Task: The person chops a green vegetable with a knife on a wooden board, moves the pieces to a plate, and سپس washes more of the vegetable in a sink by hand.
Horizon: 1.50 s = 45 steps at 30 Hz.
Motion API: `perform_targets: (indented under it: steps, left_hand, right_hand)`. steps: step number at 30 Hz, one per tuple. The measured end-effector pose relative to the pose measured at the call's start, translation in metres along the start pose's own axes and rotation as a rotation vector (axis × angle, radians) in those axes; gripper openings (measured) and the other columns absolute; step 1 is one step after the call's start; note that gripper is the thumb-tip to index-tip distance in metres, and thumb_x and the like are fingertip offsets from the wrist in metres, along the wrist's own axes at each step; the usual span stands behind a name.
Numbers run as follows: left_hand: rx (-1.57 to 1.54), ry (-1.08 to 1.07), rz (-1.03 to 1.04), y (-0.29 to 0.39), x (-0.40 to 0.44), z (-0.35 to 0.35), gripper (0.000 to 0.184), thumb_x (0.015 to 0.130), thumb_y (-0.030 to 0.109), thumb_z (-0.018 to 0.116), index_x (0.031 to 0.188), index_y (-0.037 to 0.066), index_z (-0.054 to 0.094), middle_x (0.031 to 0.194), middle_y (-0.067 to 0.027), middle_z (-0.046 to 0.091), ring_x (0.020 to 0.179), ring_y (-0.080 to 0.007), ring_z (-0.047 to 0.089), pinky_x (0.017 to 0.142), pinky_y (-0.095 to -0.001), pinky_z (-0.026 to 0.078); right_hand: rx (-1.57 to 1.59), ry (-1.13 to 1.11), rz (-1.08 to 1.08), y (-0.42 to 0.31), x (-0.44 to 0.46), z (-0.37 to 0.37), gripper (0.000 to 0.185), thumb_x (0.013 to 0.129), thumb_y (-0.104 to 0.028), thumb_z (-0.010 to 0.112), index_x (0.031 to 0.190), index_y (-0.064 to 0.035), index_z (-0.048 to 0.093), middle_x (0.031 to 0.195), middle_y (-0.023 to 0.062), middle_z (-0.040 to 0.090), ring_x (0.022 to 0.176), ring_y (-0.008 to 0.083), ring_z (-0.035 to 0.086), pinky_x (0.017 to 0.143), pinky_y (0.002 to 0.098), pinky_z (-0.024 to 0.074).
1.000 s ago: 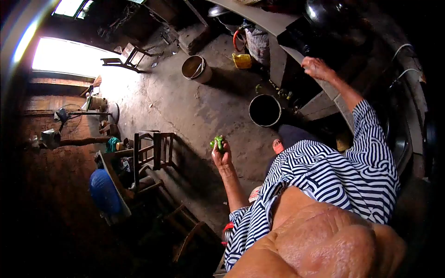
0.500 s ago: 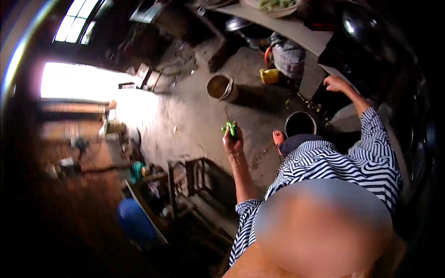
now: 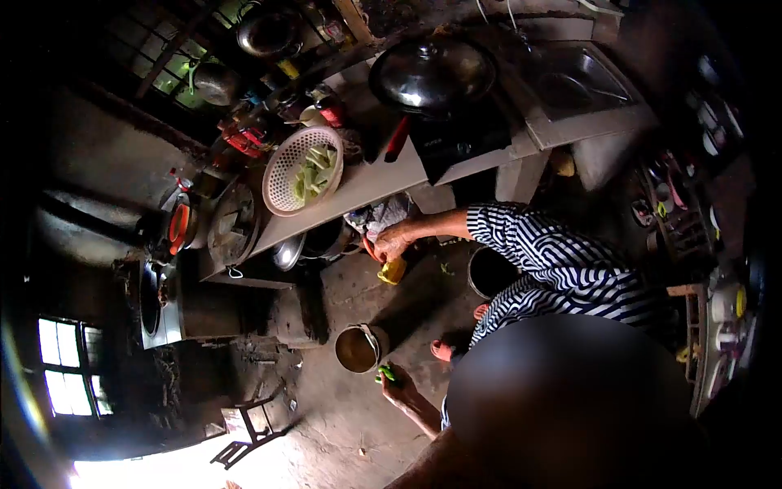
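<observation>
My left hand (image 3: 399, 389) is closed around a few green peppers (image 3: 385, 374), low over the floor beside a bucket of brownish liquid (image 3: 375, 346). The peppers stick out past the fingers. My right hand (image 3: 394, 242) is stretched out at the front of the counter (image 3: 366, 186), its fingers loosely bent and pointing down, with nothing visible in them. From this angle it overlaps a grey bag (image 3: 389, 213) and the top of a yellow container (image 3: 393, 271); whether it touches either I cannot tell. On the counter, a pink colander (image 3: 279, 175) holds pale green cut vegetable pieces.
A lidded wok (image 3: 432, 77) with a red handle sits on a black cooktop (image 3: 463, 145), left of a metal sink (image 3: 574, 77). A dark bucket (image 3: 491, 275) stands close to my feet. A small wooden chair (image 3: 243, 430) is near the bright doorway.
My view has swung to the right, bringing the counter, colander, wok and sink into sight. My left hand still grips the peppers, now closer to the liquid-filled bucket in view. My right arm reaches across leftward.
</observation>
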<state>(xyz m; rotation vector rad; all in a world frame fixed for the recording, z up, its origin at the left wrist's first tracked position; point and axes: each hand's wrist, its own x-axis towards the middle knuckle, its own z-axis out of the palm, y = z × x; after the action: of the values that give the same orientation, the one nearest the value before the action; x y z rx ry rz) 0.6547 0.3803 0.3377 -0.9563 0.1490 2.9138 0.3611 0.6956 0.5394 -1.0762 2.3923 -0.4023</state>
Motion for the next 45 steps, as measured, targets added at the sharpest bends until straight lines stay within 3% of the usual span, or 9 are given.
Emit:
perform_targets:
  steps: [5,15,26,27,32,35,37,39,45]
  left_hand:
    - [0.168,-0.304,0.023,0.055,-0.012,0.071,0.017,0.092,0.014,0.057,0.103,0.002,0.061,0.094,-0.0106,0.065,0.08,-0.0221,0.06,0.068,-0.0325,0.051]
    - [0.123,-0.064,-0.055,0.12,0.013,0.134,0.02,0.093,0.013,0.059,0.109,0.001,0.057,0.099,-0.0129,0.065,0.089,-0.0294,0.063,0.075,-0.0387,0.056]
    - [0.17,-0.186,-0.016,0.114,0.045,0.134,0.014,0.094,0.014,0.055,0.104,0.003,0.056,0.097,-0.0125,0.062,0.091,-0.0296,0.06,0.079,-0.0421,0.052]
    - [0.703,-0.167,0.282,0.117,0.034,0.131,0.014,0.095,0.014,0.055,0.103,0.003,0.056,0.097,-0.013,0.062,0.091,-0.0304,0.06,0.079,-0.0423,0.052]
    - [0.079,0.022,0.023,0.148,0.011,0.135,0.015,0.093,0.013,0.059,0.1,0.001,0.057,0.095,-0.0127,0.062,0.088,-0.0262,0.061,0.075,-0.0382,0.054]
    - [1.126,-0.151,0.626,0.142,-0.007,0.132,0.015,0.094,0.014,0.058,0.101,0.0,0.057,0.096,-0.0118,0.063,0.09,-0.0164,0.06,0.077,-0.0284,0.054]
    - [1.123,-0.118,0.65,0.146,-0.019,0.148,0.017,0.094,0.014,0.057,0.102,0.0,0.057,0.097,-0.0123,0.063,0.091,-0.0187,0.061,0.078,-0.0298,0.055]
    - [0.195,0.062,0.174,0.156,-0.018,0.161,0.02,0.094,0.012,0.055,0.107,-0.003,0.054,0.101,-0.0154,0.062,0.096,-0.029,0.061,0.085,-0.0419,0.055]
    - [0.285,0.058,0.157,0.167,0.008,0.175,0.019,0.095,0.011,0.055,0.107,-0.003,0.053,0.102,-0.0155,0.061,0.095,-0.0299,0.06,0.085,-0.0432,0.055]
  right_hand:
    - [0.037,-0.014,-0.057,-0.013,0.026,-0.015,0.026,0.077,-0.016,0.062,0.1,-0.005,0.067,0.089,0.0124,0.067,0.084,0.0244,0.062,0.075,0.0387,0.0484]
    - [0.439,0.033,0.401,-0.058,-0.001,-0.026,0.026,0.079,-0.008,0.058,0.102,0.003,0.063,0.072,0.0054,0.063,0.062,0.0125,0.059,0.061,0.0309,0.0502]
    - [0.412,0.608,-0.13,-0.158,-0.009,-0.123,0.016,0.093,-0.014,0.062,0.102,0.0001,0.062,0.081,0.0023,0.064,0.069,0.0073,0.059,0.062,0.0228,0.0488]
    - [0.477,0.641,-0.227,-0.182,-0.016,-0.129,0.015,0.093,-0.011,0.061,0.102,-0.0002,0.062,0.084,0.002,0.063,0.069,0.0072,0.056,0.063,0.023,0.0482]
    - [0.43,1.138,-0.409,-0.243,-0.079,-0.16,0.019,0.09,-0.015,0.065,0.104,-0.0026,0.065,0.097,0.0063,0.066,0.078,0.0107,0.06,0.071,0.0259,0.0504]
    - [0.5,1.361,-0.362,-0.235,-0.103,-0.148,0.019,0.09,-0.015,0.064,0.104,-0.0025,0.065,0.097,0.0063,0.066,0.078,0.0107,0.06,0.071,0.0257,0.0502]
    - [0.515,1.45,-0.367,-0.235,-0.11,-0.144,0.019,0.09,-0.014,0.064,0.104,-0.0024,0.065,0.097,0.0063,0.066,0.078,0.0106,0.06,0.071,0.0256,0.05]
    - [0.521,1.505,-0.366,-0.239,-0.117,-0.144,0.019,0.09,-0.014,0.064,0.105,-0.0024,0.065,0.097,0.0063,0.066,0.078,0.0106,0.06,0.071,0.0255,0.0499]
    - [0.501,1.603,-0.369,-0.252,-0.13,-0.143,0.018,0.09,-0.013,0.063,0.105,-0.0022,0.065,0.097,0.0064,0.066,0.078,0.0104,0.059,0.07,0.0251,0.0495]
